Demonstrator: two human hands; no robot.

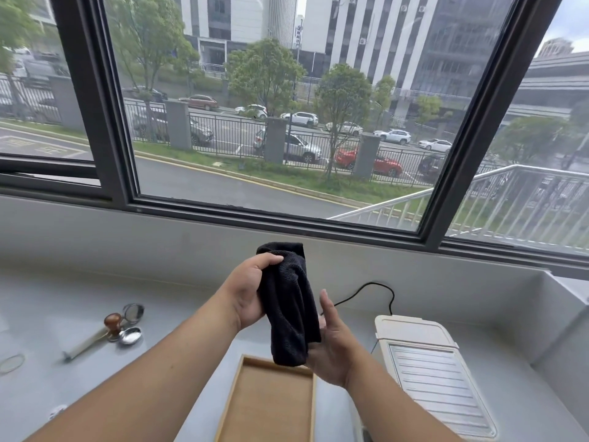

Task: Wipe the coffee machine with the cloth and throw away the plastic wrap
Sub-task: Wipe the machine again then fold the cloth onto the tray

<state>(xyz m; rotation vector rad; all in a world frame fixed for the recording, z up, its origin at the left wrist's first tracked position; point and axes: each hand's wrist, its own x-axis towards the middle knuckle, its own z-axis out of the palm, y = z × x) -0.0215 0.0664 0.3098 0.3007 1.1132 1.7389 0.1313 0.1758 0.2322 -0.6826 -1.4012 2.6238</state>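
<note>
Both hands hold a dark cloth (pixel 291 301) above a wooden tray (pixel 271 406); right hand (pixel 331 342) seemingly cupped beneath, left hand (pixel 251 288) gripping.

The cloth (pixel 288 303) is black with a fine ribbed weave, bunched lengthwise into a loose upright roll. I hold it in the air above the table (pixel 178 314), its top gripped in my left hand (pixel 251 290), its lower end resting against the open palm of my right hand (pixel 331 342). The bottom edge hangs above the far rim of a wooden tray (pixel 271 406). The coffee machine (pixel 430 368) sits to the right, cream-white, its flat top a ribbed metal plate, a black cord (pixel 373 290) running from behind it.
</note>
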